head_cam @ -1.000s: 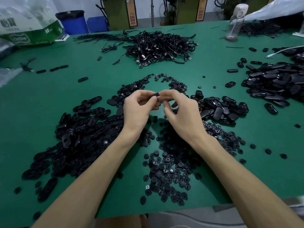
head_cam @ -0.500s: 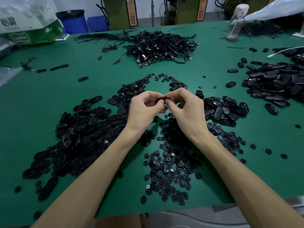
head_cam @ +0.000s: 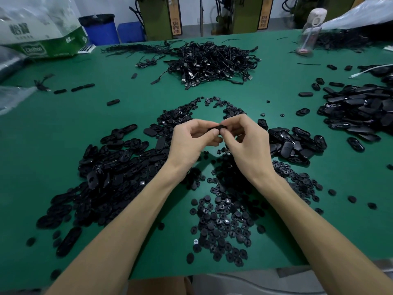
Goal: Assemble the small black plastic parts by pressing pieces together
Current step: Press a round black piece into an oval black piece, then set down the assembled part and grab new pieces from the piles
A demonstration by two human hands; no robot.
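1. Above the middle of the green table top [head_cam: 119, 124], a small black plastic part [head_cam: 216, 127] is held between both hands. It is dark, matte and narrow, and fingers hide most of it, so its full shape cannot be told.
2. The left hand [head_cam: 191, 143] pinches the part's left end between thumb and curled fingers. The right hand [head_cam: 246, 143] pinches its right end in the same way. The fingertips of the two hands meet over it.
3. Nearer the person than the part lies a spread of small round black plastic discs [head_cam: 223, 220], some with a hole at the centre.
4. Left of the part lies a broad heap of oval black plastic shells [head_cam: 102, 173], and just right of it a smaller heap of the same glossy shells [head_cam: 295, 145].
5. Far right of the part is a larger mound of long black plastic covers [head_cam: 359, 111].
6. Beyond the part sits a tangle of black cables [head_cam: 210, 62].
7. Far beyond the part to the right stands a clear plastic bottle with a pale lid [head_cam: 308, 33]; what it contains cannot be told.
8. Far beyond it to the left are a green-and-white printed bag [head_cam: 42, 39] and a blue bin with a black liner [head_cam: 100, 28], both with their contents hidden.
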